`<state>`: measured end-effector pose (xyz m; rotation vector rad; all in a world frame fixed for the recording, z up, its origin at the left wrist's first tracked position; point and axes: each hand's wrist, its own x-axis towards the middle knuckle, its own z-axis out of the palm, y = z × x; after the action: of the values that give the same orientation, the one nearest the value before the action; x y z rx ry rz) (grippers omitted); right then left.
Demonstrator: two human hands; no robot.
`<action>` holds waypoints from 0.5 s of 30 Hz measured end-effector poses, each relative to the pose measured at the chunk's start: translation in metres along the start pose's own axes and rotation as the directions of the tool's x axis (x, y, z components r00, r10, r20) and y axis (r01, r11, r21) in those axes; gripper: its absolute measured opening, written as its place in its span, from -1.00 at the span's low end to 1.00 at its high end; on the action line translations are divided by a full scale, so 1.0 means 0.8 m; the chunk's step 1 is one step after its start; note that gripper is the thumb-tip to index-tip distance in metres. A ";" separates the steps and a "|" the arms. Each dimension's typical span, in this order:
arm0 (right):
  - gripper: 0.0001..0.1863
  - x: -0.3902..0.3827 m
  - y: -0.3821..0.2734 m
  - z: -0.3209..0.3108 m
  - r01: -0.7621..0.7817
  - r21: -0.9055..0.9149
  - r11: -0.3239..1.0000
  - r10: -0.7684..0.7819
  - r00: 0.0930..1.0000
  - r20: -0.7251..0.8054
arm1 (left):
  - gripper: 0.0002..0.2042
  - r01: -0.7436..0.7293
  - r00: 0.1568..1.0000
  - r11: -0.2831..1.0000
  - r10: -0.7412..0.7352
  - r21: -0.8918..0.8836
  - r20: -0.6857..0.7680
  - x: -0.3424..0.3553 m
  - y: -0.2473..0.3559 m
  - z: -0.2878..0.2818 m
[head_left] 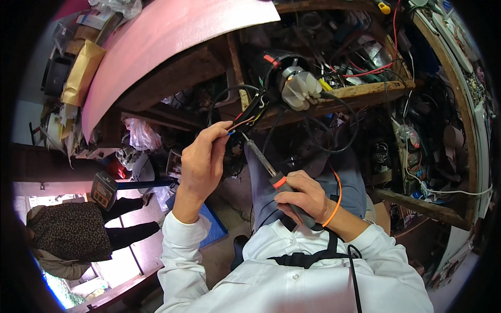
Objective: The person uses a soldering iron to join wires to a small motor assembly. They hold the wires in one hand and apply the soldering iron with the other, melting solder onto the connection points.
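My left hand (201,161) is closed in a pinch on thin wires. A brown wire (243,123) runs from its fingertips toward the power tool, and a bit of blue shows under the fingers. In my right hand (305,193) is a soldering iron (262,159), its black and red handle wrapped by the fingers. The iron's tip points up and left, close to the wires; whether it touches them I cannot tell. An orange cord (340,195) runs by my right wrist. Beyond my hands lies an opened power tool (274,65) with a black housing and a pale fan (302,92).
A wooden-framed bench (360,97) holds tangled cables and tools at the back. A black cable (347,148) loops over my lap. A pinkish curved board (156,47) spans the far left. Wooden shelving (433,208) stands right. Another person (68,232) is at the left.
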<state>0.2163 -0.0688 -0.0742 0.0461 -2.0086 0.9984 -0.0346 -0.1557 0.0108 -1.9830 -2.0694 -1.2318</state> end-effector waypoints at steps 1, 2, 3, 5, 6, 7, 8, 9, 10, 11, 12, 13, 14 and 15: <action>-0.39 -0.001 0.000 0.001 -0.003 -0.004 1.000 0.003 1.000 0.002 | -0.79 0.004 1.000 1.000 -0.004 0.002 0.002 0.000 0.001 0.000; -0.39 -0.001 0.000 0.002 -0.007 0.000 1.000 0.007 1.000 0.003 | -0.79 0.006 1.000 1.000 -0.006 0.003 -0.002 0.000 0.000 0.000; -0.39 -0.001 0.000 0.003 -0.010 0.004 1.000 0.010 1.000 0.004 | -0.79 0.008 1.000 1.000 -0.008 0.003 -0.005 -0.001 -0.001 0.001; -0.39 -0.002 0.001 0.004 -0.013 0.004 1.000 0.013 1.000 0.008 | -0.80 0.000 1.000 1.000 0.001 0.013 -0.013 -0.002 -0.002 0.001; -0.39 -0.002 0.001 0.005 -0.014 0.000 1.000 0.014 1.000 0.010 | -0.81 -0.010 1.000 1.000 0.011 0.024 -0.017 -0.001 -0.003 0.001; -0.39 -0.003 0.001 0.005 -0.014 -0.003 1.000 0.014 1.000 0.012 | -0.83 -0.020 1.000 0.999 0.021 0.035 -0.021 -0.001 -0.004 0.002; -0.39 -0.003 0.001 0.006 -0.016 -0.003 1.000 0.016 1.000 0.018 | -0.82 -0.015 1.000 0.999 0.016 0.032 -0.020 0.000 -0.004 0.002; -0.38 -0.003 0.001 0.006 -0.018 -0.003 1.000 0.018 1.000 0.024 | -0.82 -0.010 1.000 1.000 0.010 0.030 -0.018 0.000 -0.003 0.001; -0.38 -0.003 0.001 0.006 -0.020 -0.003 1.000 0.021 0.999 0.030 | -0.82 -0.004 1.000 1.000 0.005 0.028 -0.017 0.000 -0.003 0.001; -0.38 -0.003 0.001 0.007 -0.017 -0.001 1.000 0.017 1.000 0.024 | -0.82 -0.002 1.000 1.000 0.003 0.025 -0.021 0.000 -0.003 0.001; -0.38 -0.002 0.001 0.008 -0.013 0.001 1.000 0.013 1.000 0.019 | -0.82 0.000 1.000 1.000 0.000 0.023 -0.024 0.000 -0.003 0.002; -0.37 -0.002 0.001 0.008 -0.009 0.003 1.000 0.009 1.000 0.014 | -0.82 0.002 1.000 1.000 -0.002 0.020 -0.028 0.000 -0.003 0.002; -0.37 -0.003 0.001 0.009 -0.009 -0.001 1.000 0.009 1.000 0.013 | -0.82 0.011 1.000 1.000 -0.010 0.022 -0.023 -0.001 -0.003 0.001; -0.37 -0.003 0.001 0.010 -0.010 -0.004 1.000 0.010 1.000 0.013 | -0.82 0.019 1.000 1.000 -0.019 0.023 -0.019 -0.001 -0.002 0.001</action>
<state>0.2124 -0.0740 -0.0791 0.0405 -2.0240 1.0022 -0.0352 -0.1556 0.0094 -1.9394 -2.0889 -1.2183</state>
